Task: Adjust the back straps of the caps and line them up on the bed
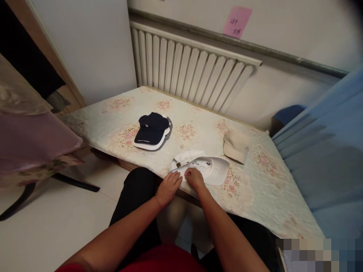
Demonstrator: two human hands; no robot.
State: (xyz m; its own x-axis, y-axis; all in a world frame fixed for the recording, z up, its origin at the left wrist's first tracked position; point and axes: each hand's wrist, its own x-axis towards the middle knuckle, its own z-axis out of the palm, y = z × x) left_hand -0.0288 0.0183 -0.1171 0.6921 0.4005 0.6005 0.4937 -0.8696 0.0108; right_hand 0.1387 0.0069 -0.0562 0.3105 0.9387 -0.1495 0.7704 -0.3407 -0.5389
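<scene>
A white baseball cap (217,170) lies on its side near the table's front edge, brim to the right and inside partly showing. At its back, a strap with a small brass-coloured buckle can be seen. My left hand (169,187) rests at the cap's near left edge with fingers stretched out; its thumb is hidden. Close beside it, my right hand (195,178) is closed, fingers curled and pinching the cap's near side. To the left sits a stack with a navy cap (153,128) on top of white and grey ones. A beige cap (236,146) stands on the right.
A floral cloth covers the table (195,109). Behind it is a white radiator (187,64); a pink note (237,22) is on the wall. A blue curtain (334,151) hangs at right. A cloth-draped chair (36,136) stands at left.
</scene>
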